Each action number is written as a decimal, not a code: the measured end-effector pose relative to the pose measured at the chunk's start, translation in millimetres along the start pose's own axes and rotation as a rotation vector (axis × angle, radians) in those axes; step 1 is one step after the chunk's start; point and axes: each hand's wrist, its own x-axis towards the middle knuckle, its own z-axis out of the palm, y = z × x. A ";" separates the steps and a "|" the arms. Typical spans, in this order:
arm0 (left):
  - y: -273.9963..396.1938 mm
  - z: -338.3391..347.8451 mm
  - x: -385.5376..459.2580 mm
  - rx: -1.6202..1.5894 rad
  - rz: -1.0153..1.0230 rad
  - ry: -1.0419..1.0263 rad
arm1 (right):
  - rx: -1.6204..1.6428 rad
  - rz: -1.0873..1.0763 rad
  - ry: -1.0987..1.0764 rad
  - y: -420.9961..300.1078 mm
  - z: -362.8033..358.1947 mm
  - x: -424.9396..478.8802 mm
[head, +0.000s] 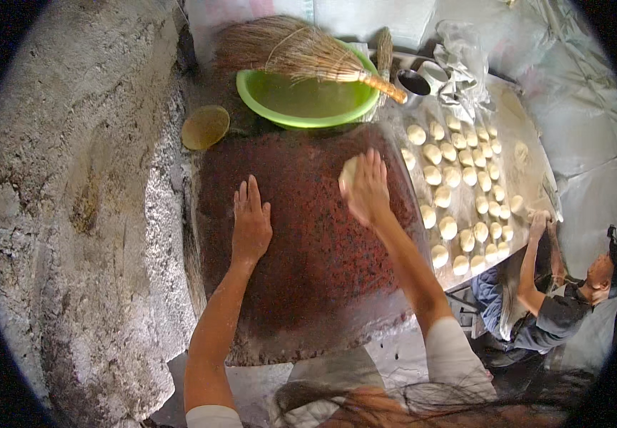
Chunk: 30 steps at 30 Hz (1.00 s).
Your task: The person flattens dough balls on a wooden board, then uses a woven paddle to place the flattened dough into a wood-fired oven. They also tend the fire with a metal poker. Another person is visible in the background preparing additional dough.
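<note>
A reddish-brown stone slab [308,235] lies before me. My left hand [250,227] is over its left part, palm down, fingers stretched out and holding nothing. Over the slab's upper right, my right hand [368,187] lies flat against a pale piece of dough [347,174], covering part of it; the fingers are extended and do not visibly close around it. To the right, many rounded dough balls [452,176] sit in rough rows on a floured table.
A green basin [308,119] with a straw broom [308,51] across it stands behind the slab. A round yellowish disc [206,127] lies left of it. A rough wall [84,214] borders the left side. A co-worker [554,315] handles dough at the table's far right.
</note>
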 end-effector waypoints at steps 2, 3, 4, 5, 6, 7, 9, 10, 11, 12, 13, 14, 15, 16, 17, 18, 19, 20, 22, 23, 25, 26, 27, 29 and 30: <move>-10.4 12.0 11.4 0.032 0.001 0.009 | 0.087 -0.018 -0.001 -20.6 6.7 6.7; -11.2 12.2 10.0 0.044 0.018 0.007 | 0.091 -0.097 -0.071 -46.9 -4.9 -12.6; -13.5 9.8 6.1 0.057 0.033 0.000 | 0.193 -0.217 -0.113 -55.4 -15.2 -53.4; -16.7 6.1 8.2 0.079 0.054 0.006 | 0.299 -0.341 -0.139 -56.9 -26.8 -81.4; -15.0 2.9 17.3 0.069 0.051 0.037 | 0.381 -0.371 0.032 -30.3 -5.5 -90.8; -15.5 2.2 20.2 0.069 0.041 0.055 | 0.030 -0.231 -0.165 -22.9 -31.1 -59.7; -0.3 5.2 3.6 0.033 0.025 -0.019 | -0.182 -0.027 -0.141 24.6 5.3 5.8; 1.2 5.7 9.8 0.035 -0.005 -0.016 | 0.006 0.030 -0.143 13.0 5.0 14.7; -4.1 4.8 14.4 0.034 -0.057 -0.009 | 0.076 -0.035 -0.282 -13.7 -22.4 3.6; -14.3 12.8 9.9 0.109 -0.059 0.008 | 0.140 -0.079 -0.424 -36.3 -50.2 -10.0; -10.4 15.0 2.8 0.080 -0.041 -0.006 | 0.180 -0.251 -0.176 -38.5 -24.5 -61.0; -10.1 11.5 2.1 0.067 -0.022 0.003 | 0.254 -0.284 -0.107 -22.1 -13.5 -79.3; -11.9 7.0 9.5 0.071 0.004 0.026 | 0.303 -0.410 0.092 -1.7 -10.3 -66.3; -9.0 1.9 11.1 0.056 0.002 0.024 | 0.005 -0.292 0.042 7.4 -8.0 -38.6; -6.5 0.9 7.6 0.053 -0.002 0.009 | -0.298 -0.150 -0.045 19.2 -7.9 -14.3; -0.3 3.7 10.1 0.045 0.002 0.003 | -0.026 -0.056 0.036 35.3 4.0 8.1; 2.6 6.7 17.9 0.041 -0.002 0.019 | -0.035 -0.069 -0.008 25.5 11.4 15.2; -0.3 7.9 15.1 0.068 0.002 0.018 | 0.054 -0.140 -0.047 4.2 11.5 2.3; -13.0 9.3 10.2 0.121 0.004 0.024 | 0.232 -0.339 -0.218 -19.3 -21.9 -47.4; -12.9 3.6 13.2 0.115 -0.021 0.014 | 0.196 -0.347 -0.190 -2.4 -18.4 -47.4; -5.2 -0.4 13.3 0.095 -0.059 -0.022 | -0.078 -0.272 -0.174 25.2 -23.3 -29.6; -2.9 6.7 16.1 0.098 -0.025 0.011 | -0.187 -0.209 -0.017 40.4 -7.9 -4.9; 0.7 8.1 15.9 0.091 0.004 0.001 | 0.134 -0.202 0.082 47.6 10.3 14.1; -4.1 6.5 16.5 0.090 0.023 0.007 | 0.223 -0.217 -0.082 0.1 0.4 -0.6; -4.4 4.7 8.4 0.087 -0.022 -0.022 | 0.175 -0.398 -0.067 -7.4 -4.6 -24.5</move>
